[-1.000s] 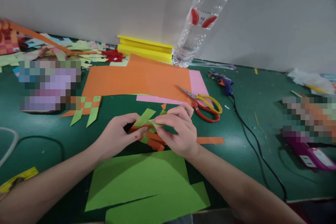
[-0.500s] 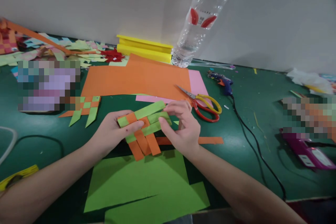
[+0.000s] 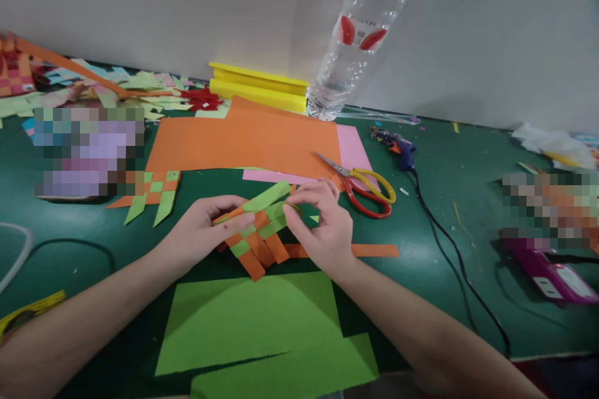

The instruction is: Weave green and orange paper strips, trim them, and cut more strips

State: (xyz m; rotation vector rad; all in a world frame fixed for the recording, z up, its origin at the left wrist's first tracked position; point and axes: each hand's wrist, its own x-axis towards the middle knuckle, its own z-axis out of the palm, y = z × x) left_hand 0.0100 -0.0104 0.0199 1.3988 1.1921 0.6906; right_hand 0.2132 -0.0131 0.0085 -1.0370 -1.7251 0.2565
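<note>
A piece of woven paper strips, orange and light green, is held tilted above the table between both hands. My left hand is closed on its left side, thumb across the top and fingers behind. At the right, my right hand pinches the ends of the green strips between thumb and fingertips. Beneath that hand an orange paper strip lies on the table. Green paper sheets lie in front of the hands. A finished-looking woven piece with pointed ends rests left of them.
Behind the hands are an orange sheet, a pink sheet and scissors. A glue gun trails a black cord on the right. A plastic bottle leans by the wall, beside yellow folded strips. Paper scraps heap back left.
The woven piece has tilted and its strips have shifted slightly in my hands. My right hand has moved a little left, its thumb and fingertips now closer together on the green ends.
</note>
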